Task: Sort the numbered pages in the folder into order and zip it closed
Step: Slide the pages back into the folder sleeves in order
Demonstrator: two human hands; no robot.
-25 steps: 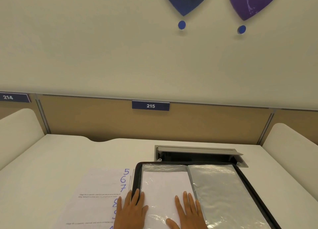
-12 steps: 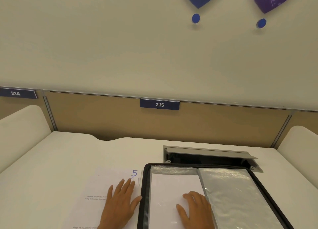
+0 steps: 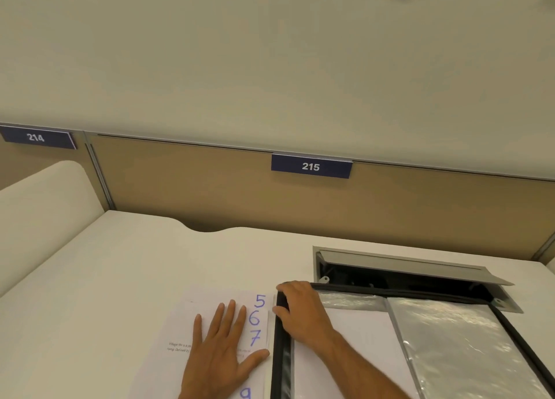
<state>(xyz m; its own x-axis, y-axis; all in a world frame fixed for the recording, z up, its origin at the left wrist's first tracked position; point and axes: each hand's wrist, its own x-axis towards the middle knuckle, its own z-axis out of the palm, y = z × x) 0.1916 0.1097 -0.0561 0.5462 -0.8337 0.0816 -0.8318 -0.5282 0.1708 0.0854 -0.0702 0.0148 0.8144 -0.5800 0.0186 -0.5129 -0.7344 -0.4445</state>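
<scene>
Lying open near the front edge of the desk (image 3: 126, 278), the black zip folder (image 3: 282, 353) is being held at its far left corner by the right hand (image 3: 300, 311), whose fingers are being curled over the zipped rim there. Inside the folder, a white sheet in a clear sleeve (image 3: 345, 347) is being shown on the left half, and a shiny plastic sleeve (image 3: 456, 347) on the right. Just beside the folder's left edge, the fanned numbered pages (image 3: 186, 332) are being pressed flat on the desk by the left hand (image 3: 219, 356), which is spread with straight fingers. The handwritten numbers 5, 6 and 7 are being left visible between the two hands (part of a 9 shows nearer the front edge). Behind the folder, at the desk's far edge, a grey cable hatch (image 3: 399, 266) is being propped open.
</scene>
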